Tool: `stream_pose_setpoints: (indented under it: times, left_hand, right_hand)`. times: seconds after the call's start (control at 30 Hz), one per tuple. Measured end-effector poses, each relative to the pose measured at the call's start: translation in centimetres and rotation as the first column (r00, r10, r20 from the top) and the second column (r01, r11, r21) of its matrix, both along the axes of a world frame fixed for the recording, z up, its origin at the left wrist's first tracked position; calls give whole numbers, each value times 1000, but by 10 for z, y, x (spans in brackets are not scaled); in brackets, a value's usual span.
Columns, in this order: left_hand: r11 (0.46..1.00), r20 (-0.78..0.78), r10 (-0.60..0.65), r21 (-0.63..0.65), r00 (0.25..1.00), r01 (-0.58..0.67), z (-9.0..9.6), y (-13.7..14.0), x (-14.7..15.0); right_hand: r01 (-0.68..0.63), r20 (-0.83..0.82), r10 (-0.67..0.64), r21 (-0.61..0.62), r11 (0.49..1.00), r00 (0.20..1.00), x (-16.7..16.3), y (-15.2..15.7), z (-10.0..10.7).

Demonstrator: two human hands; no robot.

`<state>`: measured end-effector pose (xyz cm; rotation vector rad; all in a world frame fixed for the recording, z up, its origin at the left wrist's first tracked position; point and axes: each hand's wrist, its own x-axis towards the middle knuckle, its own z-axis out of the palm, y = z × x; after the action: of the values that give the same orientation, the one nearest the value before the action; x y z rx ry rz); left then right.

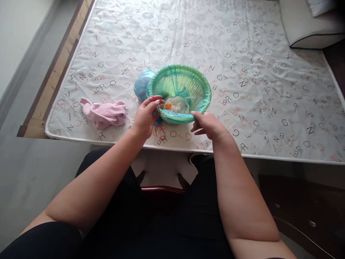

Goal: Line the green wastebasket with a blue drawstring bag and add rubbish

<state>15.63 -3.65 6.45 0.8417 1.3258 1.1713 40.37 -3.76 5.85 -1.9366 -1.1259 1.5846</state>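
A green plastic wastebasket (207,84) with a thin blue-green bag liner folded over its rim tilts towards me on the mattress. Clear and whitish plastic scraps (180,105) and a small orange piece (168,106) lie inside. At the near left of the rim, my left hand (145,117) pinches a thin red drawstring (161,131), part of which dangles below. My right hand (206,124) grips the near right rim and its liner, thumb on top; its lower fingers are partly hidden. Directly behind the basket's left side sits a rounded blue plastic bundle (142,84).
A crumpled pink cloth (104,113) lies left of my left hand. The letter-printed mattress (256,108) has its near edge just before my lap, with a wooden bed frame (54,72) along the left. A pale cushion-like object (307,27) occupies the far right corner.
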Motion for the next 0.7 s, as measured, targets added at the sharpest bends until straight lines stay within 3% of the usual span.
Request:
stream_pose_setpoints:
  times: [0.13,0.2,0.3,0.37,0.47,0.6,0.7]
  left_hand:
    - [996,-142,29,89,989,-17,-7,6,-1]
    - [988,-237,68,148,969,-33,-10,10,-3]
    - [979,-328,97,204,940,-29,-11,16,-7]
    - [979,-366,96,202,926,-22,-11,18,-12]
    - [982,-417,68,186,906,12,-12,22,-21]
    - [978,-458,21,192,889,76,-19,29,-36]
    - [976,-466,30,205,884,75,-26,33,-45]
  right_hand:
    - [-10,-25,10,-14,1000,1000,0,3,2]
    - [113,-57,-110,47,993,992,1,9,0]
    - [349,-122,-332,167,922,935,6,21,-5]
    - [414,-124,-396,205,887,910,10,28,-10]
    - [400,-118,-383,235,886,916,15,33,-21]
    - [438,-282,-375,208,874,883,17,26,-33]
    - [405,-303,-338,199,892,891,16,17,-35]
